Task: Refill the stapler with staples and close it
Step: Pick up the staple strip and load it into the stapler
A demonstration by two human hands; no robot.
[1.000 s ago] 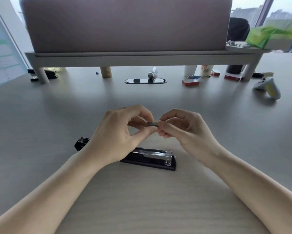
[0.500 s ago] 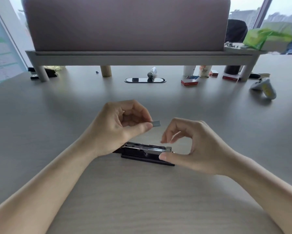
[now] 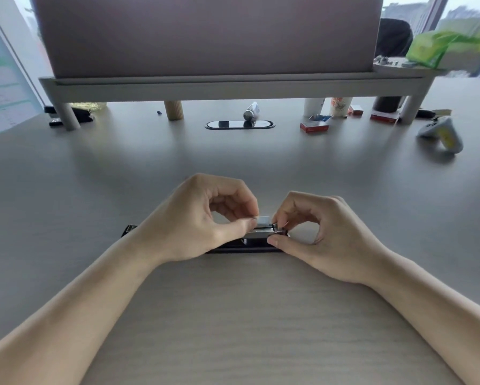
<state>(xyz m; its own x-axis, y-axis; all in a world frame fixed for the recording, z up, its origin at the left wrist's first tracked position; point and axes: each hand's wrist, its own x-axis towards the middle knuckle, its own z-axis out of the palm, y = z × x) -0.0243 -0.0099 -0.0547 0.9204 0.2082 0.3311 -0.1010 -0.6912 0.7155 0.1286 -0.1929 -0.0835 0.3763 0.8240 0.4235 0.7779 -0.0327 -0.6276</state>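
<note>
On the worktop (image 3: 66,190), the stapler (image 3: 264,234) is largely hidden by both hands. Staples (image 3: 263,219) are pinched by the left hand (image 3: 202,220); the stapler's metal channel is gripped by the right hand (image 3: 316,232).

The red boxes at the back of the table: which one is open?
The nearest red box, right of the cable slot; its lid stands raised, others look closed.

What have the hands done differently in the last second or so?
The left hand brought the staple strip down from mid-air to the stapler's open metal channel. The right hand let go of the strip and moved down to grip the stapler's front end. The stapler stayed open on the desk, and the clutter at the back is unchanged.
</note>
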